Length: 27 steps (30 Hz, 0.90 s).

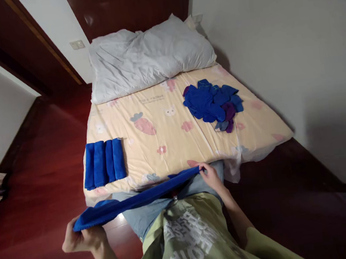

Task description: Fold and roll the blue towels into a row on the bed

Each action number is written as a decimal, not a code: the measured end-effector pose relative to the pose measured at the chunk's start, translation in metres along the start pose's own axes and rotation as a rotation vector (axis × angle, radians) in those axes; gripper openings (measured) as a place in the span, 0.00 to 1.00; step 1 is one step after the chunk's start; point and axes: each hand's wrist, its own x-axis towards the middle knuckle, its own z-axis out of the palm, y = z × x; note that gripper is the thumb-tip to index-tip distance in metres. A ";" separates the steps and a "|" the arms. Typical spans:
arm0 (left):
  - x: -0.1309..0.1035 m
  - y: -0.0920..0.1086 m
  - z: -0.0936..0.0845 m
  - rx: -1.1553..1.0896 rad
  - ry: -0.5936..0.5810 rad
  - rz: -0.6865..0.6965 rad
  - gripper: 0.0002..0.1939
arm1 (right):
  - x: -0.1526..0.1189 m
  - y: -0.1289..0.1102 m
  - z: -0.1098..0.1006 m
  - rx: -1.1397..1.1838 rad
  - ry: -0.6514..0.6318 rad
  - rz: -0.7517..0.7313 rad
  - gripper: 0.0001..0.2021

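A long blue towel (145, 196) is stretched between my two hands, just off the near edge of the bed and across the front of my legs. My left hand (83, 236) grips its left end, low at the left. At the other end, my right hand (209, 175) pinches a corner close to the mattress edge. Several rolled blue towels (105, 163) lie side by side on the left of the bed. A loose heap of blue and purple cloths (210, 103) rests on the right of the bed.
The bed (160, 126) has a yellow printed sheet, and a grey-white pillow or quilt (150, 57) lies at its head against a dark wooden headboard (129, 6). A white wall (282, 52) stands at the right. Dark red flooring (52, 158) surrounds the bed.
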 end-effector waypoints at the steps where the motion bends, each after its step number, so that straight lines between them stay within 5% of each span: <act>1: 0.004 0.000 -0.002 0.072 -0.064 -0.028 0.08 | 0.002 0.004 -0.008 0.008 0.029 0.033 0.04; 5: 0.030 -0.010 -0.009 0.355 -0.447 0.015 0.14 | 0.016 0.018 -0.047 0.003 0.221 0.133 0.16; 9: 0.059 -0.033 0.001 0.260 -0.887 0.181 0.18 | 0.034 0.022 -0.089 -0.010 0.367 0.158 0.23; 12: 0.068 -0.045 0.018 0.176 -1.054 0.250 0.17 | 0.046 0.019 -0.112 -0.011 0.499 0.139 0.26; 19: 0.063 -0.046 0.054 0.110 -0.831 0.257 0.16 | 0.060 0.006 -0.134 -0.010 0.599 0.051 0.26; 27: 0.066 -0.042 0.069 0.088 -0.542 0.358 0.09 | 0.076 -0.020 -0.161 -0.207 0.755 -0.166 0.24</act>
